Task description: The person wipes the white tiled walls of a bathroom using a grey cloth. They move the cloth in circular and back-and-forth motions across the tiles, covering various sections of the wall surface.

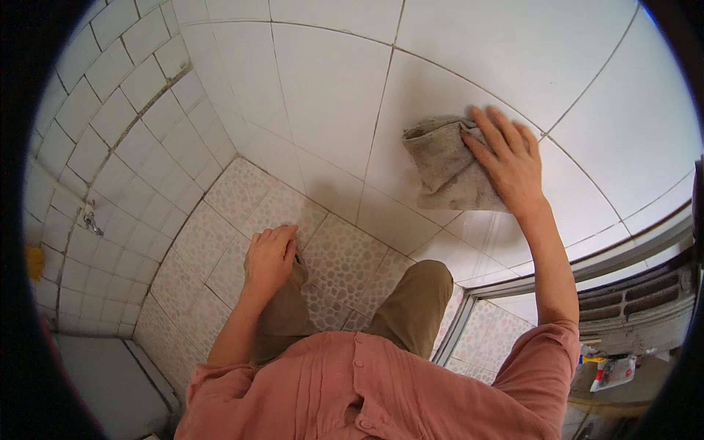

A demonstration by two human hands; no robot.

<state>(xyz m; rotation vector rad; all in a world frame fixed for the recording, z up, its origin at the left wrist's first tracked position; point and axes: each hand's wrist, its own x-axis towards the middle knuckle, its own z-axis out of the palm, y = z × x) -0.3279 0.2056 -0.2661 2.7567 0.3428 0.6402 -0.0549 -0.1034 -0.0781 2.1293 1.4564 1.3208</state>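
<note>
A folded grey-brown cloth [454, 165] lies flat against the large white wall tiles [330, 82]. My right hand [506, 157] presses on its right part, fingers spread, with the thumb side over the fabric. My left hand [272, 256] rests at my bent left knee, away from the wall, its fingers curled downward. Whether something is under its fingers is hidden. Both knees in brown trousers [415, 302] are bent above the pebble-patterned floor tiles [344, 256].
A metal tap [92, 221] sticks out of the left tiled wall. A grey box-like surface [110, 379] stands at the lower left. A metal door frame [467, 311] crosses the right side, near a shelf-like ledge [610, 393] with small items. Something yellow [34, 263] hangs far left.
</note>
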